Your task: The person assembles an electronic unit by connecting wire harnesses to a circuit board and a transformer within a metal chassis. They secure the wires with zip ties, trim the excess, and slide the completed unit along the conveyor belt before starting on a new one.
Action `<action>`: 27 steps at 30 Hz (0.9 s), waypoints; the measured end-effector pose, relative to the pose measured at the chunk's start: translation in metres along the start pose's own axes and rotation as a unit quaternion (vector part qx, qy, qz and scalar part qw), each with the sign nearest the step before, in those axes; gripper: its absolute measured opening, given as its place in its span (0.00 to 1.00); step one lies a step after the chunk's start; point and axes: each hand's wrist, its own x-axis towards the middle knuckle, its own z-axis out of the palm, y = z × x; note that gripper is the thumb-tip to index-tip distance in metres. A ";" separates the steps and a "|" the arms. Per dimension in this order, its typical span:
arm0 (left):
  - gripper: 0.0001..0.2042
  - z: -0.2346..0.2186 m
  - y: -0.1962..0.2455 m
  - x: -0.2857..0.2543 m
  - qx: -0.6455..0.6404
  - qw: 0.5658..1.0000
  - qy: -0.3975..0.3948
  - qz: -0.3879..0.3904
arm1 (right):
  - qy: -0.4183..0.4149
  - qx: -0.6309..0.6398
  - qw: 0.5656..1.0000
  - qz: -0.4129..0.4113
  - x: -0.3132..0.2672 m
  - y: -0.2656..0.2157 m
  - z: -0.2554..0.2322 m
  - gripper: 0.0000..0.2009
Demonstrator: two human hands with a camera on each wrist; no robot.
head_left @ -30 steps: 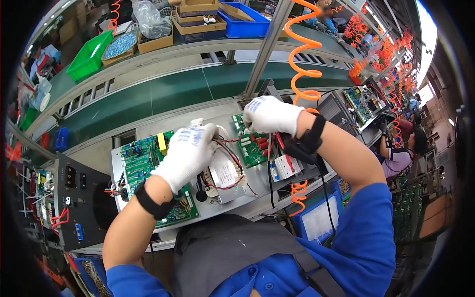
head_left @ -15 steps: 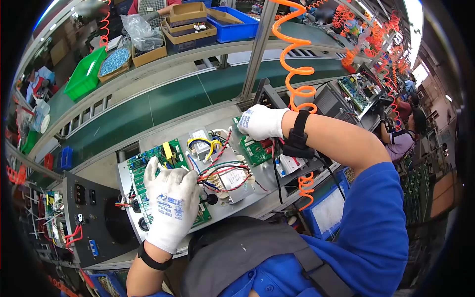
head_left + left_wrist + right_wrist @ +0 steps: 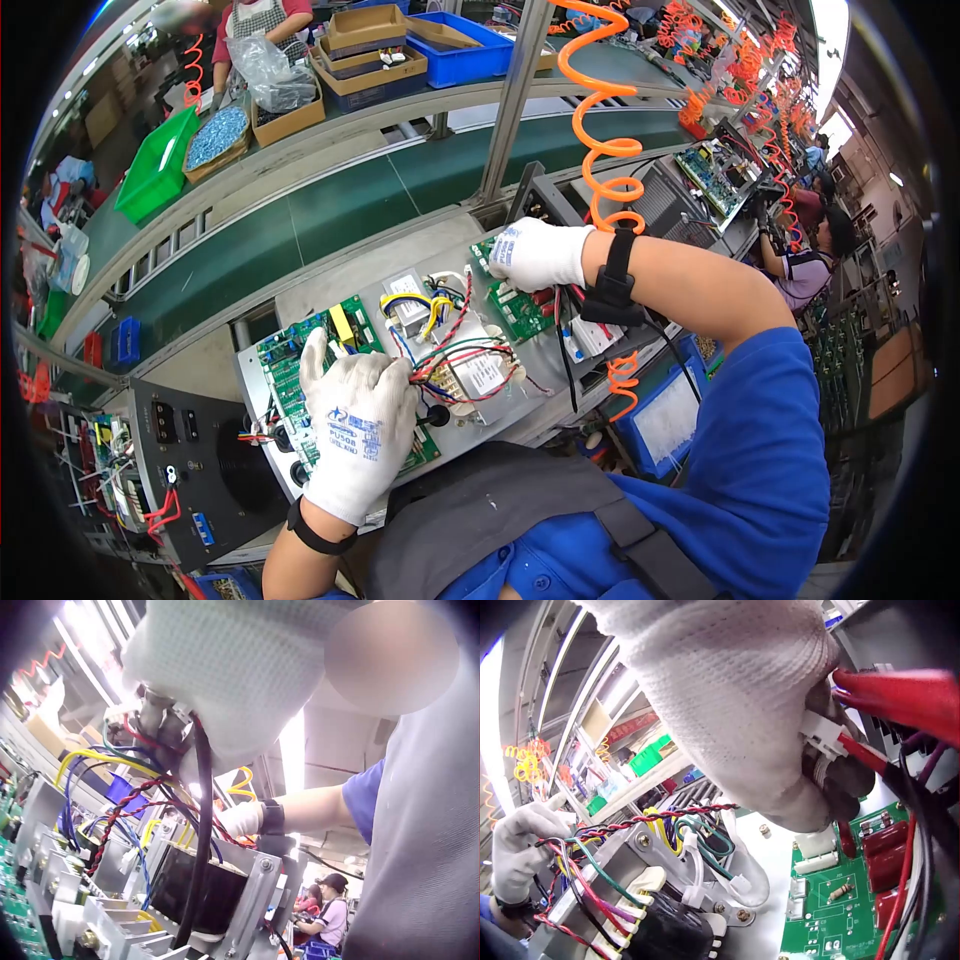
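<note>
My gloved left hand is over the left part of the large green board, gripping several coloured wires that lead to the transformer. A dark cable hangs below this glove in the left wrist view. Over the small green board is my gloved right hand. The right wrist view shows that glove pinching a white connector with red leads, above the board's white sockets. Its fingertips are partly hidden.
A black panel stands at the left, and a black chassis behind my right hand. An orange coiled hose hangs nearby. Beyond the green conveyor are a green bin and a blue bin. People work farther off.
My left hand has moved left and nearer my body, from beside the transformer to the large board, uncovering the yellow and blue wires. My right hand has stayed around the small board.
</note>
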 end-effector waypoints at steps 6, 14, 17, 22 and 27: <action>0.11 0.001 -0.006 0.006 -0.018 1.000 -0.018 0.007 | 0.002 0.010 1.000 -0.008 0.003 0.004 0.003 0.08; 0.12 0.002 -0.012 0.009 -0.043 0.999 -0.030 0.005 | -0.006 0.007 0.999 -0.032 0.004 -0.001 -0.004 0.08; 0.13 0.003 -0.015 0.008 -0.053 0.998 -0.031 0.004 | -0.045 -0.021 0.999 -0.024 0.007 -0.005 -0.007 0.09; 0.14 0.005 -0.018 0.007 -0.062 0.998 -0.024 0.007 | -0.019 -0.022 0.998 -0.050 0.009 -0.004 -0.008 0.06; 0.14 0.004 -0.018 0.008 -0.066 0.997 -0.028 0.013 | -0.003 0.005 0.998 -0.061 0.012 -0.003 0.001 0.07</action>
